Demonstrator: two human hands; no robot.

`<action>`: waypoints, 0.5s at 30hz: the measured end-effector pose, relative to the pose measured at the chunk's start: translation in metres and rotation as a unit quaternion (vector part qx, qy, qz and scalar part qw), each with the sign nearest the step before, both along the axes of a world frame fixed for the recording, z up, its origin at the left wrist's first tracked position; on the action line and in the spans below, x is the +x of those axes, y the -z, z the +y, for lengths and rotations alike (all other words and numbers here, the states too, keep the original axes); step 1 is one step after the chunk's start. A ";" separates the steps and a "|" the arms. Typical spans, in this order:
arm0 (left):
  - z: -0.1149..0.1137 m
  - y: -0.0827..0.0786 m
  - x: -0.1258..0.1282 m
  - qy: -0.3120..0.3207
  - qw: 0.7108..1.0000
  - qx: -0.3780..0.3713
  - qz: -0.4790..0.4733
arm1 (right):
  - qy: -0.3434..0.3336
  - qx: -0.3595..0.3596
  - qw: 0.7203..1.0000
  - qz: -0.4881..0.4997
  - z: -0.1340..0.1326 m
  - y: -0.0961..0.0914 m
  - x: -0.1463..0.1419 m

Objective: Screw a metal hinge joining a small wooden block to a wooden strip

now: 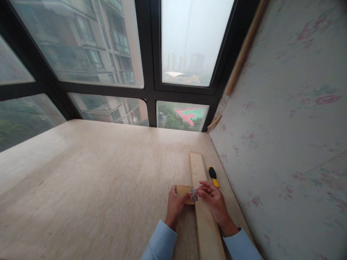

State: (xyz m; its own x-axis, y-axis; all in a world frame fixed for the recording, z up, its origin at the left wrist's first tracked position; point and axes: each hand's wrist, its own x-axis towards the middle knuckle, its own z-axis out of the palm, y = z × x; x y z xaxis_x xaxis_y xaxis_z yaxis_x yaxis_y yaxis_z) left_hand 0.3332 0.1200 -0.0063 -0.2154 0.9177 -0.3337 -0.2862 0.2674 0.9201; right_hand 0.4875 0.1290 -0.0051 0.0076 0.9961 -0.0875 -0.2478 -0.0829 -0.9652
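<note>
A long pale wooden board (208, 227) lies lengthwise on the stone sill. Butted against its left side is a short wooden block (183, 190), which my left hand (176, 204) grips with the thumb near its right end. A small silver metal hinge (194, 195) lies across the joint between block and board, by my left thumb. My right hand (214, 200) rests over the long board, thumb and forefinger pinched together at the hinge's right edge. Whatever sits in that pinch is too small to make out.
A black and yellow screwdriver handle (213, 176) lies to the right of the board, near the floral wallpapered wall (284, 144). The beige stone sill (94, 187) stretches left and back to black-framed windows (151, 92). Some wallpaper (215, 122) peels at the corner.
</note>
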 end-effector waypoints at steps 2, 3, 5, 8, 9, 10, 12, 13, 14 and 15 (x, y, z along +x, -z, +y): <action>0.000 -0.001 0.001 0.001 1.000 0.002 0.002 | -0.013 0.001 1.000 -0.015 -0.002 0.000 -0.001; 0.000 -0.001 0.001 0.000 1.000 0.002 0.003 | -0.019 0.004 1.000 -0.023 -0.002 0.000 -0.001; 0.001 0.000 0.001 0.001 1.000 0.002 0.004 | -0.022 0.010 0.999 -0.042 -0.002 0.000 -0.001; 0.002 0.003 0.001 0.003 1.000 0.006 0.003 | -0.005 0.026 0.996 -0.083 -0.001 0.003 0.001; 0.002 0.005 0.001 0.002 1.000 0.007 0.004 | 0.003 0.034 0.994 -0.103 -0.001 0.004 0.001; 0.002 0.006 0.000 0.000 1.000 0.008 0.007 | 0.008 0.044 0.991 -0.126 0.000 0.005 0.002; 0.002 0.008 0.000 -0.002 1.000 0.008 0.014 | 0.011 0.067 0.982 -0.177 0.000 0.005 0.003; 0.002 0.009 0.000 -0.002 1.000 0.007 0.019 | 0.008 0.079 0.977 -0.200 0.000 0.004 0.004; 0.002 0.009 0.000 -0.002 1.000 0.007 0.021 | 0.000 0.091 0.972 -0.219 -0.001 0.003 0.003; 0.002 0.008 0.001 -0.002 1.000 0.007 0.022 | -0.009 0.103 0.967 -0.234 -0.002 0.001 0.003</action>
State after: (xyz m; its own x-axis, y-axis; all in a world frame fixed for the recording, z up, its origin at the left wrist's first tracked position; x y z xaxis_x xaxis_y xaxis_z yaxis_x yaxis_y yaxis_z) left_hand 0.3337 0.1219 -0.0145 -0.2337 0.9213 -0.3109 -0.2474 0.2529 0.9353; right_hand 0.4906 0.1273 -0.0060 -0.0188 0.9925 0.1211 0.2188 0.1222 -0.9681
